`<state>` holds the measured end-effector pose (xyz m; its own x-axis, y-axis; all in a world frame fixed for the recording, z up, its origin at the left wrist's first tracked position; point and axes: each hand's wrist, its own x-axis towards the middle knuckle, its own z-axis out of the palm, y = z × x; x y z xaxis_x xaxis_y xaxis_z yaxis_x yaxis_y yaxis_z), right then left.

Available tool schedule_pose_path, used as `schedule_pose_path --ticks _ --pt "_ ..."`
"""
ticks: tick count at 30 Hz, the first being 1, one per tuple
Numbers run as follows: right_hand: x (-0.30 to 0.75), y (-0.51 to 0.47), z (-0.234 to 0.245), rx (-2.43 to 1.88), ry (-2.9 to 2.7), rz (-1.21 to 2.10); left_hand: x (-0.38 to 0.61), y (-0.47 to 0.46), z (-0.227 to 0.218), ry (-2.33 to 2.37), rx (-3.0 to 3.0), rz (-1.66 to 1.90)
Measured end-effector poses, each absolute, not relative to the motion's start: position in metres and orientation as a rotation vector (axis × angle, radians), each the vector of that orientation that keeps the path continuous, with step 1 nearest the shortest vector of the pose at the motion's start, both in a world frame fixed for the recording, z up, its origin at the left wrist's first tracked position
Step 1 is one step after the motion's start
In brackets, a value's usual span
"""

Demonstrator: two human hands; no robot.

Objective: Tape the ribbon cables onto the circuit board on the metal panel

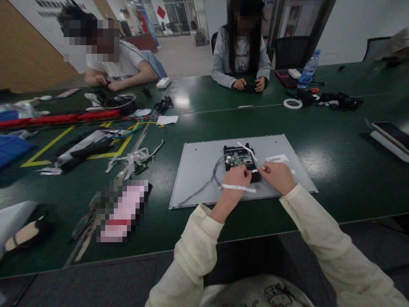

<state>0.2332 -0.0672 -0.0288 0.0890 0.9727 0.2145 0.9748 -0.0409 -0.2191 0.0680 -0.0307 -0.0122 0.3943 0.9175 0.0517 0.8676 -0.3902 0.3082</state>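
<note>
A grey metal panel point(198, 170) lies flat on the green table in front of me. On it sits a small green circuit board point(238, 160) in a black frame, with grey cables point(214, 172) running off to the left. My left hand point(236, 179) and my right hand point(277, 175) are both closed in a pinch at the board's near edge, holding a short piece of white tape point(255, 171) between them. Another white tape strip point(238, 187) lies across my left wrist. A white label point(277, 158) lies on the panel to the right.
Two other people sit across the table, both with their hands busy. Cables, red bars point(57, 119) and yellow floor-tape markings point(47, 147) clutter the left. A tape roll point(292, 103), a water bottle point(308, 70) and black parts lie far right. A device point(390, 136) rests at the right edge.
</note>
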Motion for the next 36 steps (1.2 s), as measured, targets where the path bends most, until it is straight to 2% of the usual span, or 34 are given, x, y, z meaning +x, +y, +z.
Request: schedule_pose_path --ticks 7,12,15,18,21,30,36 --pt "0.227 -0.071 -0.022 -2.239 -1.905 -0.08 0.064 -0.033 -0.003 1.717 2.437 0.155" --pt "0.235 -0.073 -0.019 -2.196 -1.868 -0.191 0.049 -0.035 0.006 1.754 2.439 0.074" --pt "0.24 -0.066 -0.021 -1.957 -1.888 -0.113 0.046 -0.029 0.012 1.683 2.508 0.135" --pt "0.239 -0.055 -0.025 -1.724 -1.88 0.099 0.052 -0.009 0.016 1.559 2.575 0.365" --pt "0.235 -0.049 -0.029 -1.683 -1.911 0.231 0.063 0.018 0.015 1.4 2.633 0.484" --pt "0.232 -0.058 -0.025 -1.763 -2.063 0.193 0.07 0.057 -0.011 1.286 2.686 0.357" --pt "0.232 -0.062 -0.02 -1.754 -2.115 0.126 0.069 0.058 -0.013 1.278 2.685 0.334"
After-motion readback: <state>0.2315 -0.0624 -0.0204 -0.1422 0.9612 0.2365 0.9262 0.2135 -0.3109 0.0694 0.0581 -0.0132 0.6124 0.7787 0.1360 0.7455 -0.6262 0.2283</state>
